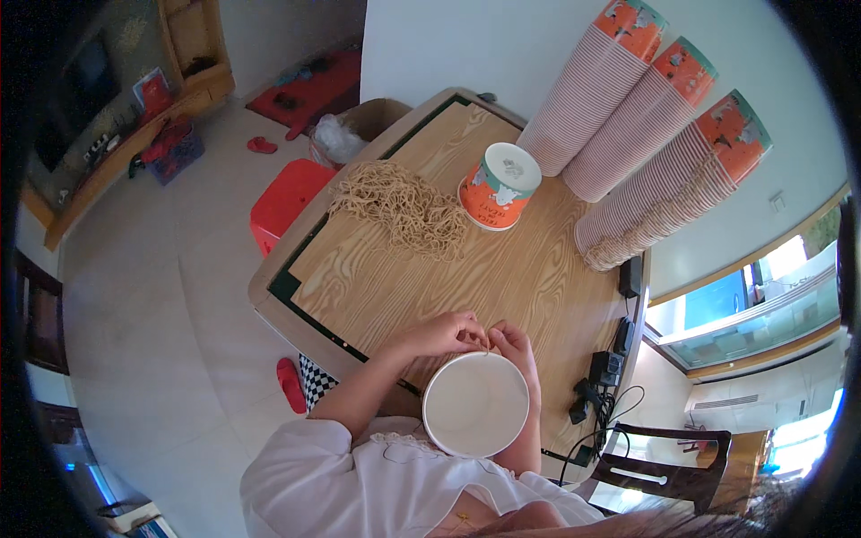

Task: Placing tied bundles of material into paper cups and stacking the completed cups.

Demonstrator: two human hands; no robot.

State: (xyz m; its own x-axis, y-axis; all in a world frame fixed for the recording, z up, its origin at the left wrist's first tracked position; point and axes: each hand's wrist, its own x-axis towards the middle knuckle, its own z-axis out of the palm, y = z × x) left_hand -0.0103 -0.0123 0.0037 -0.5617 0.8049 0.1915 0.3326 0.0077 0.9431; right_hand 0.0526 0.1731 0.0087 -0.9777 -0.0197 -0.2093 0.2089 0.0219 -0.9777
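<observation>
Left hand [459,333] and right hand [513,344] pinch cord [487,349] at bucket [476,405] rim, 12 o'clock; fit looks unfinished. Corded stack [659,186]: 1-2 o'clock; loose pile [404,211] left: 11.

Printed lettering [499,210], upside down, on orange side of paper tub [502,190]

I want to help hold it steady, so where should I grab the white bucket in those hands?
Probably the left rim of the white bucket: come from above, thumb inside, fingers outside. It opens toward the camera, leaving that edge reachable. The left hand and right hand are at the far edge, and the right forearm runs along the other side.
</observation>
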